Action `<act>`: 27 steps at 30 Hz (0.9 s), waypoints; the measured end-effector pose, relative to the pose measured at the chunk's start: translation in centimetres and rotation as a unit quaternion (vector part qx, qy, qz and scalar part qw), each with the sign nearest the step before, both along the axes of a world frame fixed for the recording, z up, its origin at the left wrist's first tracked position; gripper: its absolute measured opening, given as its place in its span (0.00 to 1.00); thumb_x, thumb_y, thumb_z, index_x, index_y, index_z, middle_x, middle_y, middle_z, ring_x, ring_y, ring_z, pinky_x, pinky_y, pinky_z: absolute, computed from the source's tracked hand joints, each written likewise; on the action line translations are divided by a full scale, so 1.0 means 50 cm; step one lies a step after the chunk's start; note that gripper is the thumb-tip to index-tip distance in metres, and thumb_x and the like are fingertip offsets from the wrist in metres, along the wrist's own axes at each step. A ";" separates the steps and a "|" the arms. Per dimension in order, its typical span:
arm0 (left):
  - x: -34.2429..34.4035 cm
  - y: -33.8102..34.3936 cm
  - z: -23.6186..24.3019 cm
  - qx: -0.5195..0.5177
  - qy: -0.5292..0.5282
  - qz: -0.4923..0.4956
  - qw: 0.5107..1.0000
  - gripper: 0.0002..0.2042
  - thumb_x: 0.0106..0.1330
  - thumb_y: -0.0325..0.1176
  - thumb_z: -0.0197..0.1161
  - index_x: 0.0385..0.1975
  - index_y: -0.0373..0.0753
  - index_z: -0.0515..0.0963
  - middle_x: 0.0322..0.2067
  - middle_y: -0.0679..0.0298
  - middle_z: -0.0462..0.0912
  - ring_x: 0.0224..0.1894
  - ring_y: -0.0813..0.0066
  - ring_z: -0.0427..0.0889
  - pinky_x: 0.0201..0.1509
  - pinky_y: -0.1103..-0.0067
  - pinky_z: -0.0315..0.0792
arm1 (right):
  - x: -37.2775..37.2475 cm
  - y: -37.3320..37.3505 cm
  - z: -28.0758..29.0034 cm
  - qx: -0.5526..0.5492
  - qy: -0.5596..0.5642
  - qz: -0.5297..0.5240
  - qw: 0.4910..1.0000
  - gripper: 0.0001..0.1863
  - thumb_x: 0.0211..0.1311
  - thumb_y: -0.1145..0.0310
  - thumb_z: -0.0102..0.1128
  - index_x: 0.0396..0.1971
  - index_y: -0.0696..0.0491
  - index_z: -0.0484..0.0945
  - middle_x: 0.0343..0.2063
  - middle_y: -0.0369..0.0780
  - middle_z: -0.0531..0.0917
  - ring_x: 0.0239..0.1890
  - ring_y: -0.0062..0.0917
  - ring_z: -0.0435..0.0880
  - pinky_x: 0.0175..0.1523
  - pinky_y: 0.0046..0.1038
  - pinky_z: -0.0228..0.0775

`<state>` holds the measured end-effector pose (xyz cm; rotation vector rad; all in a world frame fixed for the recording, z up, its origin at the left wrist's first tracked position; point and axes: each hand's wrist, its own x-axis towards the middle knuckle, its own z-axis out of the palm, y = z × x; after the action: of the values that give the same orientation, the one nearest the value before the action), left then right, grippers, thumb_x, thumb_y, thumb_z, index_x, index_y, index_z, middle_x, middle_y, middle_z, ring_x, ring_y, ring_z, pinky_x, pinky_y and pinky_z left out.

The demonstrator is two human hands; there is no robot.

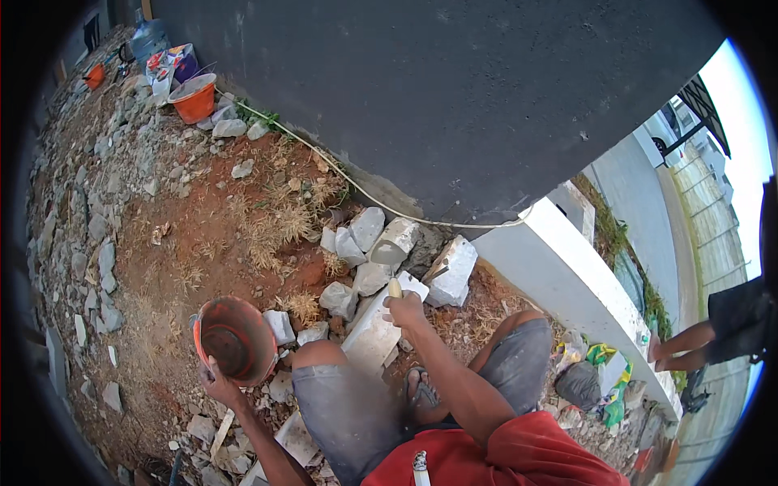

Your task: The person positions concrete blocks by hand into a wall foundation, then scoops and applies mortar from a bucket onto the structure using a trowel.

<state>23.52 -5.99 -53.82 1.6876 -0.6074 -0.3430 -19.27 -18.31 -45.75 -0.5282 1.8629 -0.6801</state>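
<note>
My left hand [214,381] grips the rim of an orange bucket [261,324], its fingers closed over the near edge. The bucket is tipped so that its mouth faces me, and its inside looks dark and coated. My right hand [405,311] is wrapped round the pale handle [395,287] of a tool above a long white block [374,330] between my knees. Which kind of tool it is I cannot make out. Just beyond the handle, a rounded grey patch [391,253] shows against a white stone. Several broken white blocks [450,272] lie around it at the wall's foot.
A dark grey wall [454,97] rises ahead, with a pale hose [348,180] along its base. A low white wall [567,283] runs on the right, beside a person's legs [689,344]. Another orange bucket [194,100] stands far left, near rubble [97,235]. Bags [587,381] lie at right.
</note>
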 end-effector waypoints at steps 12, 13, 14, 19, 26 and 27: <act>0.021 -0.001 0.012 0.047 0.036 -0.043 0.997 0.20 0.76 0.42 0.61 0.53 0.28 0.78 0.46 0.55 0.82 0.47 0.64 0.80 0.55 0.67 0.74 | 0.123 -0.307 -0.156 -0.155 -0.328 -0.489 0.793 0.19 0.67 0.52 0.60 0.49 0.47 0.71 0.31 0.37 0.76 0.23 0.27 0.74 0.26 0.37 0.71; 0.019 0.000 0.012 0.051 0.039 -0.053 0.997 0.21 0.76 0.43 0.61 0.54 0.29 0.78 0.48 0.55 0.81 0.48 0.64 0.79 0.55 0.67 0.73 | 0.122 -0.317 -0.168 -0.167 -0.343 -0.479 0.790 0.19 0.67 0.52 0.60 0.49 0.47 0.71 0.31 0.37 0.76 0.23 0.27 0.74 0.26 0.37 0.71; 0.016 -0.001 0.013 0.040 0.024 -0.061 0.997 0.21 0.76 0.43 0.61 0.54 0.29 0.78 0.48 0.55 0.81 0.48 0.64 0.79 0.55 0.67 0.73 | 0.119 -0.327 -0.179 -0.161 -0.330 -0.479 0.797 0.20 0.68 0.52 0.59 0.48 0.52 0.72 0.30 0.38 0.77 0.23 0.29 0.76 0.26 0.37 0.72; 0.004 0.000 0.024 0.019 0.038 -0.064 0.997 0.20 0.75 0.42 0.62 0.54 0.29 0.78 0.47 0.55 0.82 0.47 0.65 0.80 0.52 0.68 0.75 | 0.095 -0.385 -0.231 -0.135 -0.287 -0.512 0.798 0.26 0.66 0.49 0.56 0.47 0.60 0.76 0.36 0.46 0.82 0.29 0.34 0.83 0.32 0.42 0.76; 0.019 0.016 0.023 0.042 0.018 -0.087 0.995 0.17 0.75 0.41 0.63 0.49 0.30 0.78 0.42 0.59 0.82 0.43 0.68 0.79 0.50 0.69 0.74 | 0.089 -0.376 -0.219 -0.191 -0.318 -0.590 0.717 0.20 0.66 0.47 0.55 0.31 0.51 0.74 0.28 0.39 0.77 0.29 0.32 0.78 0.33 0.41 0.71; 0.020 0.013 0.016 0.014 0.040 -0.098 0.994 0.17 0.75 0.41 0.63 0.48 0.31 0.78 0.41 0.59 0.82 0.42 0.68 0.78 0.50 0.69 0.74 | 0.098 -0.360 -0.208 -0.175 -0.343 -0.585 0.714 0.20 0.66 0.47 0.55 0.31 0.51 0.74 0.28 0.39 0.77 0.29 0.32 0.78 0.33 0.41 0.71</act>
<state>24.53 -5.34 -53.02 1.6362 -0.7134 -0.5582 -14.38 -36.29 -56.16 0.7560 1.1370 -1.7869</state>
